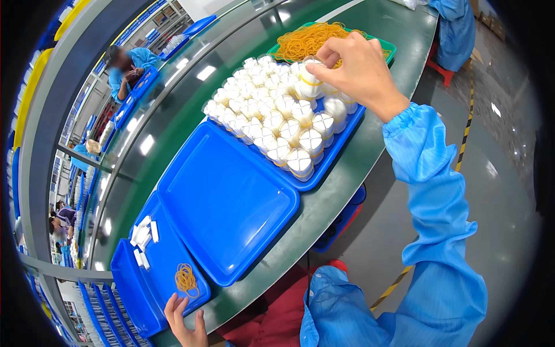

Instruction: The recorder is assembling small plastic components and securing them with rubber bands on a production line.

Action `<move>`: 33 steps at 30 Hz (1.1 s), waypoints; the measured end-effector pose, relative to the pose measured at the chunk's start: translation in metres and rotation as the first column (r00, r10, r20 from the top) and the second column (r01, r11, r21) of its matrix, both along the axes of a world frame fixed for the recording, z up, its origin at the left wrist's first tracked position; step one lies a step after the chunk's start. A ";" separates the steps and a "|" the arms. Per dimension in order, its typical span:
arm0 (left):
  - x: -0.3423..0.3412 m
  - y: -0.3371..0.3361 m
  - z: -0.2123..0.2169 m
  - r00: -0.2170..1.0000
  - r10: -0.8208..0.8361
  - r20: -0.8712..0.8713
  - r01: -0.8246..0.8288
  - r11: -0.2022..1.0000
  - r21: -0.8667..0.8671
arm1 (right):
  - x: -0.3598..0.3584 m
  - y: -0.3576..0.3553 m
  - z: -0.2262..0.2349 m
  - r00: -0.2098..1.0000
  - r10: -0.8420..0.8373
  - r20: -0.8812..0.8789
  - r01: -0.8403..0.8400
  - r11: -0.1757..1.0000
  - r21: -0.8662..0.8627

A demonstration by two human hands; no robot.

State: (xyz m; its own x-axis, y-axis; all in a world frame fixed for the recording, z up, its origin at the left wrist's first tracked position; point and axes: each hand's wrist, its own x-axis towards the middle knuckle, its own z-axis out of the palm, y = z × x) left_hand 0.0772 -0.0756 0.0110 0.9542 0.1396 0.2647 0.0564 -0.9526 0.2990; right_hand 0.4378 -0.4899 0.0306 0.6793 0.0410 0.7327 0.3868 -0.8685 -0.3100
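Head cam: R hand (352, 69) grips white bundle (310, 81), prob. rubber-banded.

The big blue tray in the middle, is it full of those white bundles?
No, the middle blue tray is bare; the white bundles fill the far tray, where the right hand holds one.

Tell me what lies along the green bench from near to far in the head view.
Left hand → loose yellow rubber bands on a small blue tray → empty large blue plastic tray → blue tray of white banded bundles → right hand → green tray of yellow rubber bands.
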 end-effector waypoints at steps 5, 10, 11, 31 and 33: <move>-0.001 0.003 -0.007 1.000 -0.005 0.008 0.006 1.000 -0.007 | -0.005 -0.010 0.010 0.997 0.019 -0.072 -0.018 1.000 0.014; 0.003 0.003 -0.006 1.000 -0.019 0.005 0.019 1.000 -0.014 | -0.006 -0.011 0.011 0.997 0.003 -0.081 -0.003 1.000 -0.006; 0.004 0.003 -0.006 1.000 -0.020 0.007 0.020 1.000 -0.024 | -0.006 -0.010 0.012 0.997 0.003 -0.078 -0.003 1.000 -0.004; 0.004 0.005 -0.005 0.999 -0.039 0.033 0.041 0.997 -0.063 | 0.005 -0.002 -0.009 0.957 -0.049 -0.287 0.006 0.989 -0.149; 0.003 0.005 -0.006 0.999 -0.037 0.034 0.039 0.997 -0.064 | 0.002 0.007 -0.015 0.930 -0.052 -0.363 -0.033 0.974 -0.224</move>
